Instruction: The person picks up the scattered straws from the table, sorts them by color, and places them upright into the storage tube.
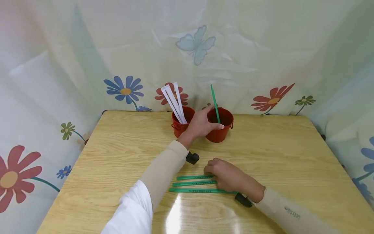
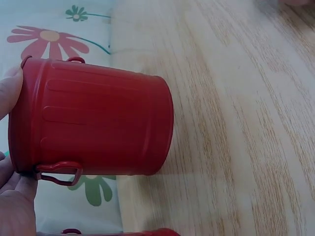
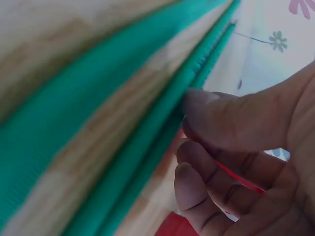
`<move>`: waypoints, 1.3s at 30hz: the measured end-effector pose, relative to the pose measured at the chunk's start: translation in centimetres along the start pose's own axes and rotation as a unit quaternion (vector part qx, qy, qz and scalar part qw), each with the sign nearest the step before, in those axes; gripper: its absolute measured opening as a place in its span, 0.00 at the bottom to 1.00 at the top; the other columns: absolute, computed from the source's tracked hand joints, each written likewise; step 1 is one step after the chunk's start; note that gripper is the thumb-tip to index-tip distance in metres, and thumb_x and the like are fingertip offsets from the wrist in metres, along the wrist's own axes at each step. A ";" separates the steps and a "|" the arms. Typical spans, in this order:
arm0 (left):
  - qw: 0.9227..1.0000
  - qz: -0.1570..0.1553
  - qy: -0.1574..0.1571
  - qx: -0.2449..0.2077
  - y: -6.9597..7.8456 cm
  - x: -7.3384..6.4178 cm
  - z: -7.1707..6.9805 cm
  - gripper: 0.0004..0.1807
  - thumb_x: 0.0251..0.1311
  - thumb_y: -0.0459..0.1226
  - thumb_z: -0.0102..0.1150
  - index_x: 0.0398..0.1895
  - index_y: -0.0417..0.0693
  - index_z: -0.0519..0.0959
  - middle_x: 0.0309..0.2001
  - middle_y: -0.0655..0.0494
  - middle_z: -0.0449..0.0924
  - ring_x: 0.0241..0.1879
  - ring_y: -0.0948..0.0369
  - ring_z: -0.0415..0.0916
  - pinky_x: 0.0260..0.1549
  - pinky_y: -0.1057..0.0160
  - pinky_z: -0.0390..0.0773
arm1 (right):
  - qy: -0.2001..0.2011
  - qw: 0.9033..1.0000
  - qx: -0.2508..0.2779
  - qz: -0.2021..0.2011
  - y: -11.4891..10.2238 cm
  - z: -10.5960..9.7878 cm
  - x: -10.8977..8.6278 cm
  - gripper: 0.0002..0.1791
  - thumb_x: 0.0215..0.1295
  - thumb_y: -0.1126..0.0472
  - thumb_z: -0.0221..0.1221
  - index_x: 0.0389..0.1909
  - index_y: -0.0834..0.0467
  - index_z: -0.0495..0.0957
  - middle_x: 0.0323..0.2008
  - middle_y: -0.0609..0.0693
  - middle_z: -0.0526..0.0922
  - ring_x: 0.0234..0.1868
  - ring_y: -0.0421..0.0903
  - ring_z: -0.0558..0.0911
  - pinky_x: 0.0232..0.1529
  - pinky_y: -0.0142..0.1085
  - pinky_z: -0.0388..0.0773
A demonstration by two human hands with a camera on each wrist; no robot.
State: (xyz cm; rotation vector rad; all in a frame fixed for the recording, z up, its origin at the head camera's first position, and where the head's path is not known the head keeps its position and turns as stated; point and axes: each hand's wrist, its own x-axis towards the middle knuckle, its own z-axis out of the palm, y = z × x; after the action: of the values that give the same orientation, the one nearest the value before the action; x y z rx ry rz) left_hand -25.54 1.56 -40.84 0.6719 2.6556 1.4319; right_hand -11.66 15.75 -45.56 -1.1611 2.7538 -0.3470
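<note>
My left hand [image 1: 201, 123] grips the rim of the right-hand red bucket [image 1: 217, 136], thumb on the near side and fingers behind. One slim green wrapped straw [image 1: 214, 100] leans upright inside that bucket. In the left wrist view the bucket [image 2: 101, 120] shows its ribbed side and a small handle. On the table, three green wrapped straws with dark print lie side by side, pointing left. My right hand [image 1: 226, 175] covers their right ends and pinches the farthest straw [image 1: 190, 177]. In the right wrist view, the thumb [image 3: 231, 118] presses against it; the index fingertip is mostly hidden.
A second red bucket [image 1: 179, 131] stands just left of the first, holding several white wrapped sticks [image 1: 173, 101]. Behind the wooden table [image 1: 122, 156] hangs a flower-printed curtain [image 1: 233, 78]. Black wrist cameras [image 1: 193, 158] project near both wrists.
</note>
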 end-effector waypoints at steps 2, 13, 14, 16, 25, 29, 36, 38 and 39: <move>1.000 0.001 0.004 0.002 0.0 0.0 0.1 0.48 0.52 0.49 0.73 0.75 0.55 0.59 0.71 0.55 0.69 0.66 0.56 0.70 0.63 0.56 0.76 | -0.005 1.000 -0.006 -0.001 -0.1 0.3 0.0 0.21 0.48 0.79 0.62 0.37 0.51 0.82 0.32 0.43 0.79 0.35 0.38 0.74 0.39 0.32 0.78; 1.000 0.006 0.004 0.001 0.0 0.3 0.3 0.47 0.53 0.49 0.73 0.75 0.56 0.60 0.70 0.55 0.69 0.66 0.56 0.70 0.61 0.56 0.77 | -0.035 0.996 -0.085 0.010 -0.4 0.0 -0.2 0.16 0.50 0.73 0.69 0.37 0.56 0.78 0.30 0.46 0.76 0.32 0.41 0.74 0.34 0.33 0.76; 1.000 0.005 0.005 0.002 0.1 0.4 0.3 0.47 0.53 0.49 0.73 0.75 0.56 0.60 0.71 0.55 0.69 0.66 0.56 0.70 0.61 0.56 0.77 | -0.032 0.996 -0.088 0.006 -0.3 -0.1 -0.3 0.15 0.50 0.73 0.69 0.36 0.56 0.78 0.30 0.45 0.76 0.32 0.40 0.74 0.34 0.33 0.76; 1.000 0.001 0.007 0.005 0.1 0.4 0.3 0.48 0.52 0.49 0.73 0.75 0.56 0.60 0.71 0.56 0.69 0.66 0.56 0.70 0.61 0.57 0.77 | -0.027 0.996 -0.088 -0.001 -0.1 -0.3 -0.7 0.16 0.49 0.74 0.69 0.35 0.56 0.77 0.29 0.44 0.75 0.31 0.39 0.72 0.33 0.32 0.74; 1.000 -0.004 -0.003 -0.003 -0.1 0.2 0.3 0.48 0.53 0.49 0.72 0.75 0.56 0.59 0.71 0.56 0.69 0.66 0.56 0.70 0.60 0.57 0.78 | 0.028 1.000 0.003 -0.002 0.8 -2.8 -3.3 0.20 0.47 0.80 0.65 0.30 0.53 0.73 0.27 0.40 0.69 0.28 0.33 0.65 0.30 0.26 0.67; 1.000 0.002 0.006 0.007 -0.2 0.3 0.3 0.48 0.52 0.50 0.73 0.75 0.56 0.60 0.70 0.56 0.69 0.66 0.57 0.70 0.61 0.57 0.77 | 0.085 0.995 0.058 -0.015 1.0 -4.3 -4.1 0.20 0.51 0.80 0.63 0.30 0.52 0.71 0.26 0.39 0.67 0.29 0.32 0.65 0.30 0.25 0.67; 1.000 0.009 0.011 0.021 -0.1 0.3 0.2 0.48 0.52 0.50 0.73 0.75 0.53 0.60 0.71 0.55 0.69 0.67 0.55 0.70 0.64 0.56 0.75 | 0.196 0.973 0.111 -0.054 1.2 -6.6 -3.8 0.20 0.52 0.79 0.64 0.30 0.51 0.70 0.26 0.39 0.69 0.31 0.32 0.70 0.32 0.26 0.72; 1.000 0.007 0.010 0.021 0.0 0.2 0.3 0.48 0.51 0.50 0.73 0.75 0.54 0.60 0.71 0.56 0.69 0.68 0.55 0.69 0.64 0.56 0.74 | 0.217 0.967 0.125 -0.055 1.2 -7.4 -3.7 0.16 0.55 0.77 0.64 0.31 0.54 0.71 0.27 0.40 0.71 0.31 0.33 0.72 0.34 0.27 0.75; 1.000 0.006 0.009 0.019 0.0 0.2 0.4 0.48 0.52 0.50 0.73 0.75 0.55 0.60 0.71 0.57 0.68 0.68 0.56 0.68 0.64 0.56 0.74 | 0.229 0.963 0.132 -0.053 1.0 -7.8 -3.6 0.15 0.55 0.77 0.64 0.31 0.55 0.72 0.27 0.40 0.72 0.31 0.33 0.73 0.33 0.28 0.75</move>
State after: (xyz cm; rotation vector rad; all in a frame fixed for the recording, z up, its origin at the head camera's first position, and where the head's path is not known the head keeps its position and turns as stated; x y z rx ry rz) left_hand -25.61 1.96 -41.03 0.6817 2.7030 1.3995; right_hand -11.49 20.30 -38.19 -1.2919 2.8857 -1.0858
